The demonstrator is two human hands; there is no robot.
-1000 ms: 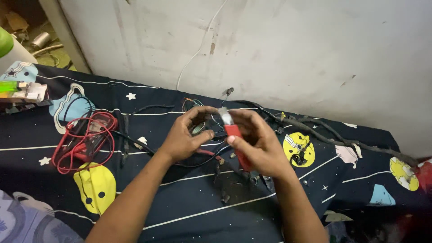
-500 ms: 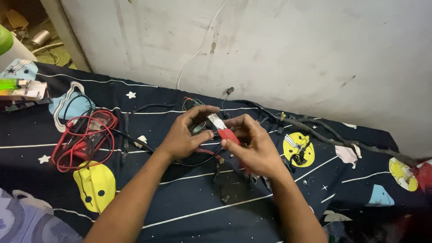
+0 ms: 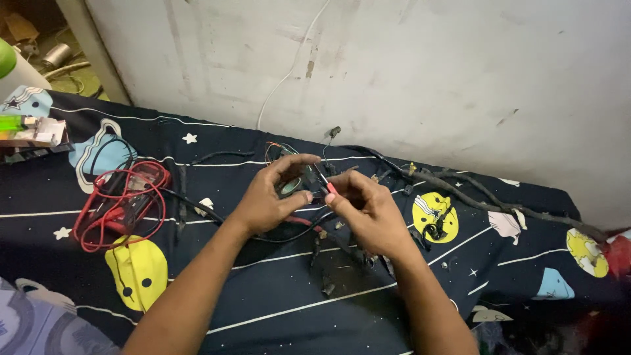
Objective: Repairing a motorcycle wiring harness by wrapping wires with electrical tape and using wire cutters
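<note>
My left hand pinches a small dark connector at the end of a black wire bundle, thumb below and fingers curled over it. My right hand holds a red test probe, its tip pressed against the connector between both hands. A red wire runs under my left palm. Both hands hover just above a dark blue bedsheet printed with stars and cartoon figures.
A multimeter wrapped in red and black leads lies to the left. A long black wire harness stretches along the sheet to the right, beside a stained white wall. Small dark parts lie below my hands. A green object sits at far left.
My right hand has tilted the red probe down and brought its tip into the connector held by my left hand. The probe's red body is now mostly hidden by my fingers.
</note>
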